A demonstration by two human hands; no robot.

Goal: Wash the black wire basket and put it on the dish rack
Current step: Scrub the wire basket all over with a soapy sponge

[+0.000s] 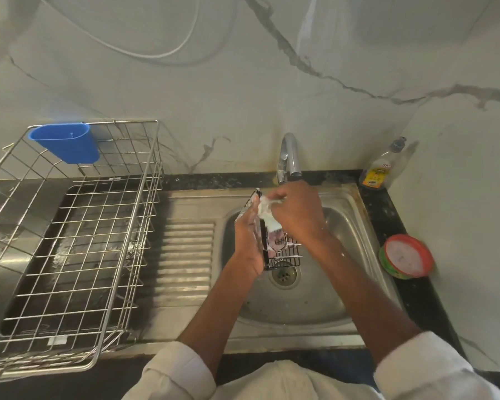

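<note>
Black wire basket (283,252): held over the sink (347,215) bowl, just above the drain (283,274), tilted on end w/ soap foam on its upper part.

L hand (250,235): fingers curled round the basket's left side, gripping it.

R hand (296,213): fingers closed on a foamy white scrub pad (267,210), pressed against the basket's top end. Pad is blurred; exact type can't be told.

Faucet (289,157): spout sits directly behind the hands, at the sink's back edge.

Dish rack (70,243): steel wire, on the counter left of the sink, well apart from the basket. Blue plastic cup (67,142) hangs on its rear rim.

Dish soap bottle (383,166): upright at the counter's back right corner. Round tub w/ red rim (406,256): on the counter right of the sink.
</note>
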